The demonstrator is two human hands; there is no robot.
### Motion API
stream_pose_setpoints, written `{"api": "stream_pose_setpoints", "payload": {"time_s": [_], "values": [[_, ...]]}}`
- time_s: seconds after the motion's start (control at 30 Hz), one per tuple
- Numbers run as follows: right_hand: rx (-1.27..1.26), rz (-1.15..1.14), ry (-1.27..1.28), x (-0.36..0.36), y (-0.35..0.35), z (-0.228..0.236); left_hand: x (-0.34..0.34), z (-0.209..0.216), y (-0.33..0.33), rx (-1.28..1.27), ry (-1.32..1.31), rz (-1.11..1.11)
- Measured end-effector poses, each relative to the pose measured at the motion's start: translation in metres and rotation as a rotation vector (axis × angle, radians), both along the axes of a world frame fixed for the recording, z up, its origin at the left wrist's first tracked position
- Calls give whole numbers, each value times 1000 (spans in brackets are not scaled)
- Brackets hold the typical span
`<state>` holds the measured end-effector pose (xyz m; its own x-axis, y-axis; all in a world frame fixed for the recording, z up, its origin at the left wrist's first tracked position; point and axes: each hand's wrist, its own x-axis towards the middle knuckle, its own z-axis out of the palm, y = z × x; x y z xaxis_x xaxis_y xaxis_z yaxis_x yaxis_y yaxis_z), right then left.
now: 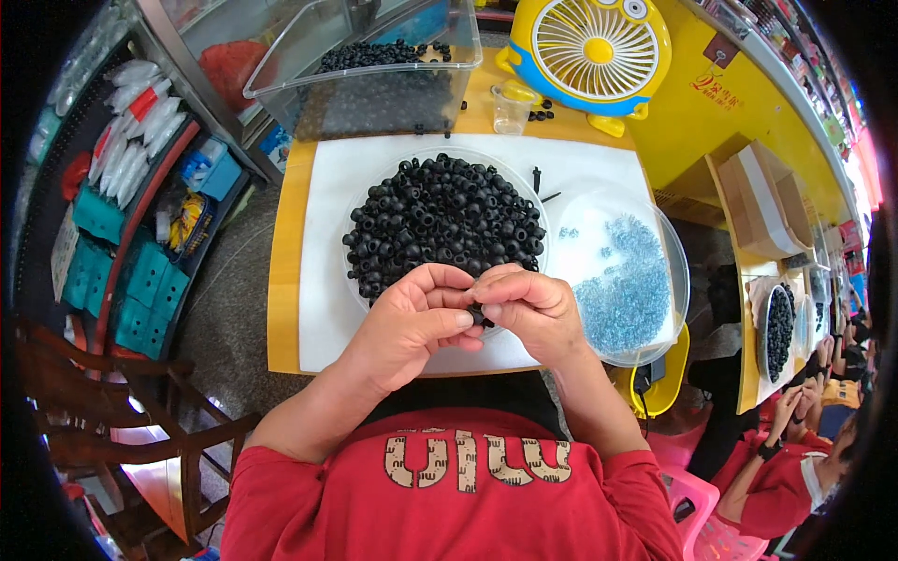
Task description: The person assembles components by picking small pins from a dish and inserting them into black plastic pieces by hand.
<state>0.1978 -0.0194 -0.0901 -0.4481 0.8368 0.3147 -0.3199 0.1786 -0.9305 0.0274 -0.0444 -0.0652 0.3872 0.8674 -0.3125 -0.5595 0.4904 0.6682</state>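
My left hand (pixel 416 318) is closed around a small black plastic part (pixel 481 317), held just over the near rim of a round tray. My right hand (pixel 533 309) meets it there, thumb and forefinger pinched together at the part; whatever lies between those fingertips is too small to make out. Beyond both hands, a heap of small hollow black plastic parts (pixel 440 210) fills the round clear tray (pixel 348 198). To the right, a second round clear tray (pixel 687 271) holds many tiny translucent blue pieces (pixel 622 299).
A large clear bin (pixel 374 103) of black parts stands at the back left, beside a small clear cup (pixel 513 107) and a yellow fan (pixel 599 51). Two thin black pieces (pixel 538 179) lie between the trays. At right, another person (pixel 776 477) sits by a second table.
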Motion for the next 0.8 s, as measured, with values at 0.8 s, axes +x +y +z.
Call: {"api": "stream_pose_setpoints", "payload": {"time_s": [0.8], "values": [[570,-357,-442,3,-9,6,3,2,-10,-100,39,-63]]}}
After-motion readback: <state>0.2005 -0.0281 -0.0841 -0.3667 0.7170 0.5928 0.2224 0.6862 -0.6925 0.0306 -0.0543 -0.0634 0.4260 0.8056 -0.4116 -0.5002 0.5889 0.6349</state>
